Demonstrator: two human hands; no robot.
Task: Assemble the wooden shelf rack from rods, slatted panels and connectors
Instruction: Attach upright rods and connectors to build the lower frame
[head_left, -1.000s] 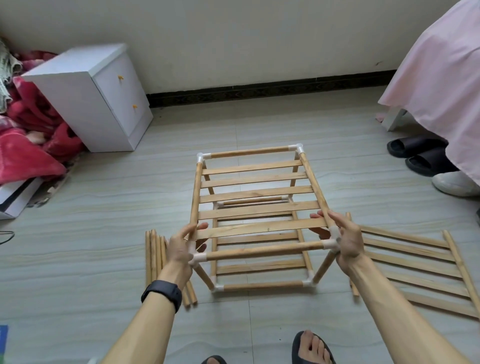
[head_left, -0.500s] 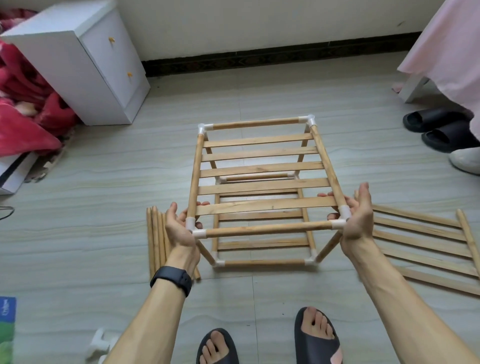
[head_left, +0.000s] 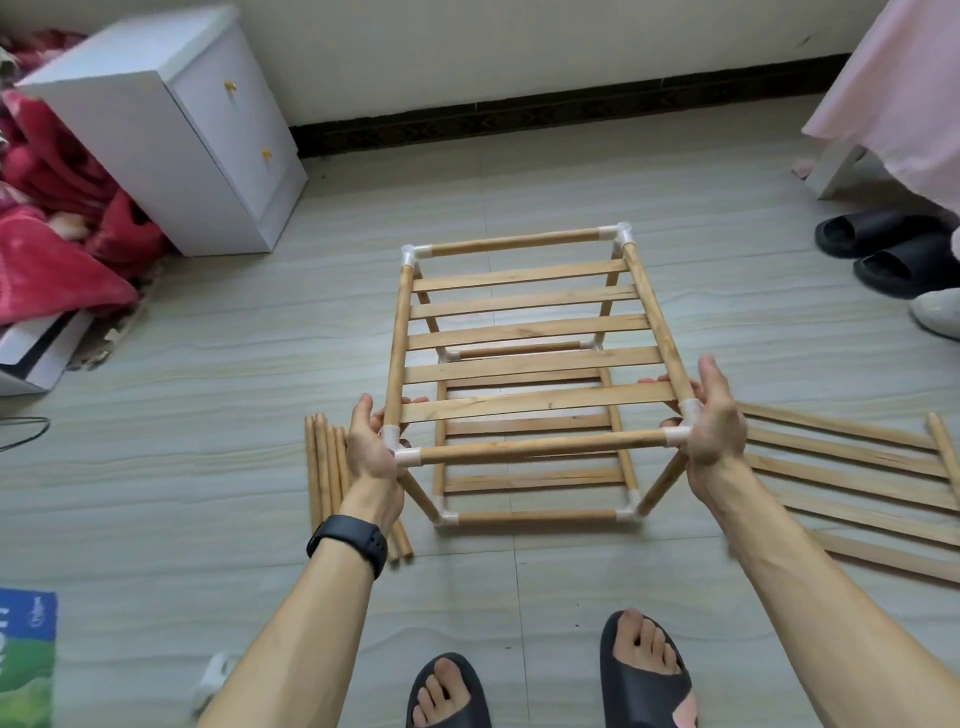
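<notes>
The tiled floor (head_left: 208, 467) fills the view; on it, against the far wall at the left, stands a white cabinet (head_left: 156, 130) with two drawers, and a red blanket (head_left: 57, 260) is heaped beside it; a pink cloth (head_left: 893, 88) hangs down in the far right corner, with black slippers (head_left: 883, 244) on the floor below it.

The shelf rack (head_left: 524, 364) is in the middle, just ahead of the person's feet: a box of rods joined by white corner pieces, one slatted tier on top and another low down, its lower frame at floor level; whether it rests on the tiles or is lifted slightly I cannot tell.

A spare slatted panel (head_left: 852, 478) lies flat on the floor to the right of the rack, near it; a bundle of loose rods (head_left: 324, 467) lies side by side to the left, partly behind the left forearm.

The left hand (head_left: 371, 441) grips the near left top corner, thumb raised, fingers curled round the side rod at the connector (head_left: 407, 457); the right hand (head_left: 714, 415) grips the near right top corner likewise, palm against the corner piece, fingertips showing over the last slat; a black wristband (head_left: 348, 543) sits on the left wrist.
</notes>
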